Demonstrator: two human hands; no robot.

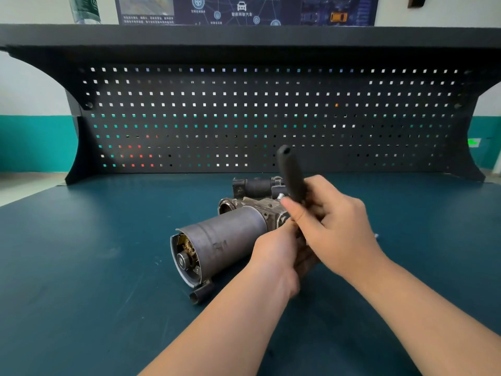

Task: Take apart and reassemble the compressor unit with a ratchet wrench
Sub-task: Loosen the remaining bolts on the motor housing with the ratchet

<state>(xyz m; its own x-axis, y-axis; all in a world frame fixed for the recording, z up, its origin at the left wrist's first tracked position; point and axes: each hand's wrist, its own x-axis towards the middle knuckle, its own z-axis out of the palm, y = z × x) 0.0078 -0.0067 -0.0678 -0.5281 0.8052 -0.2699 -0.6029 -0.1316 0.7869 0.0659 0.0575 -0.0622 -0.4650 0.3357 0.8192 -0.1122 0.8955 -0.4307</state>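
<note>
Compressor unit [222, 245] lies mid-bench, long axis running near-left to far-right. Right hand [333, 226] grips ratchet wrench [291, 173], handle tilted up/away, at unit's far-right end; left hand [276, 256] curled beside, grasp hidden.

I am working in an automotive training workshop. My table [81, 267] has a dark teal mat surface and a black perforated tool panel [244, 118] at its rear, topped by a shelf [244, 36]. A poster [244, 9] with car graphics and network diagrams hangs on the wall above. The wall [32, 142] is painted white over a teal lower band.
</note>
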